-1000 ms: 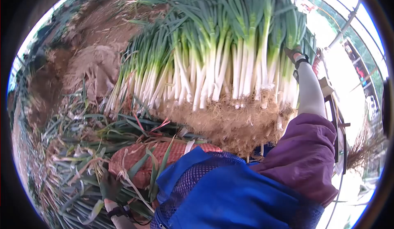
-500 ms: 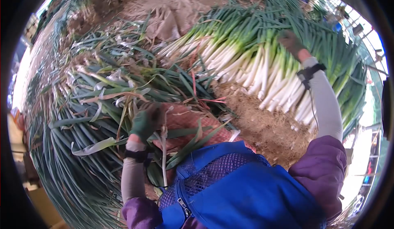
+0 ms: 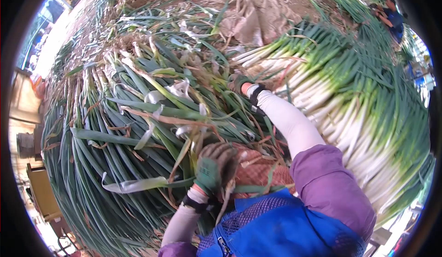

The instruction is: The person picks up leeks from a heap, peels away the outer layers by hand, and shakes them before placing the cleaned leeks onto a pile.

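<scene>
My left hand (image 3: 215, 165), in a green and brown glove, is low in the middle above a reddish woven sack (image 3: 262, 165). Its fingers curl downward, and whatever they hold is hidden; a withered strip (image 3: 225, 202) hangs just below. My right hand (image 3: 238, 83), gloved as well, reaches across to the edge of a heap of loose green leaves (image 3: 184, 105). Its fingertips are small and partly lost against the leaves. Beyond the right forearm lies a broad row of cleaned green onions (image 3: 350, 100), white stems toward me.
Uncleaned green onions (image 3: 110, 179) with long dark leaves fill the left side. A crumpled beige cloth (image 3: 258, 17) lies on the ground at the back. Another person (image 3: 391, 20) is at the far right. A yellowish box (image 3: 43, 188) stands at the left edge.
My right hand has left the row of cleaned green onions and swung left to the leaf heap. The view has turned right, and my left hand stays over the sack.
</scene>
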### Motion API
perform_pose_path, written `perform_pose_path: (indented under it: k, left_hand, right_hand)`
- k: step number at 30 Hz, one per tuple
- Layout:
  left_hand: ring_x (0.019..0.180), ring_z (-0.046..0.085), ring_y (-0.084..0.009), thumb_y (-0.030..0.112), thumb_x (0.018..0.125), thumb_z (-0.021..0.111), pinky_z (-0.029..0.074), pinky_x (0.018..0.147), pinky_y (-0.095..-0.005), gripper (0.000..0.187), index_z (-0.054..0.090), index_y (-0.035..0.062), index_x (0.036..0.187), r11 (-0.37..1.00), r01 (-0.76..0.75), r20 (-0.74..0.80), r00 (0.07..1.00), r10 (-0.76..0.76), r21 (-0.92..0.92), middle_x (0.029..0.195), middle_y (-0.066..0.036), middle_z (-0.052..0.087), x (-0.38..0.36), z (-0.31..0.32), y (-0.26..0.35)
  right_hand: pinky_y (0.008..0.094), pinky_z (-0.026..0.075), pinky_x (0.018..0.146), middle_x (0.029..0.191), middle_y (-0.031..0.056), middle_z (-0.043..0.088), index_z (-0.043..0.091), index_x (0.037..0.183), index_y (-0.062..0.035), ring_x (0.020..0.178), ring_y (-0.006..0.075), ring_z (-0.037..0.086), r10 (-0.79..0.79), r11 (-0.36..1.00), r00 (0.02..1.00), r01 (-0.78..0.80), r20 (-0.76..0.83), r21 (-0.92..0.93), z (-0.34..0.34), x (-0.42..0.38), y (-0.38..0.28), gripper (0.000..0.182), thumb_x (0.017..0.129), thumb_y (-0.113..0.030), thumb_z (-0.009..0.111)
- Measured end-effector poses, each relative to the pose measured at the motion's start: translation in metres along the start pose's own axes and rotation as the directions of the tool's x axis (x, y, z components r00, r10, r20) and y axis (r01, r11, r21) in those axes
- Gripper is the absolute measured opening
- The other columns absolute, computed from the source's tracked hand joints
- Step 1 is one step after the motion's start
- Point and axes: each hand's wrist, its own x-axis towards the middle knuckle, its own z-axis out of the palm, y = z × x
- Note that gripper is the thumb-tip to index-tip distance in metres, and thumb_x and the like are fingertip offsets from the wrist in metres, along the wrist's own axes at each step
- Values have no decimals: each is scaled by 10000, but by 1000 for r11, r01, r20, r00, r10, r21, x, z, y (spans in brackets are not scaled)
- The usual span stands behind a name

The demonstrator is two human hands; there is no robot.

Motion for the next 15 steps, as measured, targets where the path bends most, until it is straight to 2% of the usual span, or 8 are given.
perform_pose_path:
  k: [1,3,4,7,8,12,15]
  left_hand:
    - [1011,607,-325,155,730,683,458,878,-446,298,647,93,1019,1000,8,-21,1000,-8,-18,1071,-107,653,3,-1,-2]
    - [996,617,-320,161,716,698,471,865,-443,317,647,93,1021,998,28,-10,1000,-29,-65,1070,-105,654,6,-3,-11]
    - [984,624,-312,176,704,714,483,856,-439,343,646,92,1029,997,27,-6,1000,-28,-65,1070,-100,655,6,0,-18]
    - [988,625,-307,187,701,722,489,852,-430,354,645,95,1034,992,68,7,998,-68,-110,1071,-94,656,11,-4,-30]
    - [989,624,-303,213,700,737,493,858,-425,369,646,100,1039,990,78,0,997,-78,-116,1076,-88,656,10,-2,-34]
    - [984,628,-294,258,698,758,503,865,-415,405,650,108,1059,979,139,58,990,-132,-151,1083,-80,656,13,-3,-48]
    - [998,628,-291,269,699,763,507,857,-410,410,653,109,1060,967,170,66,985,-160,-189,1088,-81,655,16,-2,-54]
  right_hand:
    - [408,501,755,909,155,697,703,910,-119,845,306,661,81,996,996,-80,34,-30,8,23,-14,281,742,-329,623]
    - [431,471,933,1162,209,631,662,1121,-93,1087,373,604,81,996,992,-84,-96,-20,103,120,23,438,820,-399,575]
    - [405,498,803,987,162,693,702,988,-79,950,297,657,153,988,987,-152,-43,24,73,101,-3,381,783,-390,623]
    - [375,480,905,1127,175,661,683,1073,-42,1063,293,632,218,962,975,-220,-32,-164,107,127,-16,499,812,-463,622]
    - [374,478,907,1131,174,660,678,1080,-43,1063,291,631,236,951,971,-238,-34,-196,119,136,-21,503,808,-463,627]
    - [370,474,914,1144,167,654,661,1107,-46,1063,284,626,231,956,972,-219,44,-197,145,153,-40,521,794,-462,647]
    - [367,471,919,1154,162,649,648,1128,-48,1064,279,622,201,972,955,-166,220,-166,137,151,-36,537,784,-461,662]
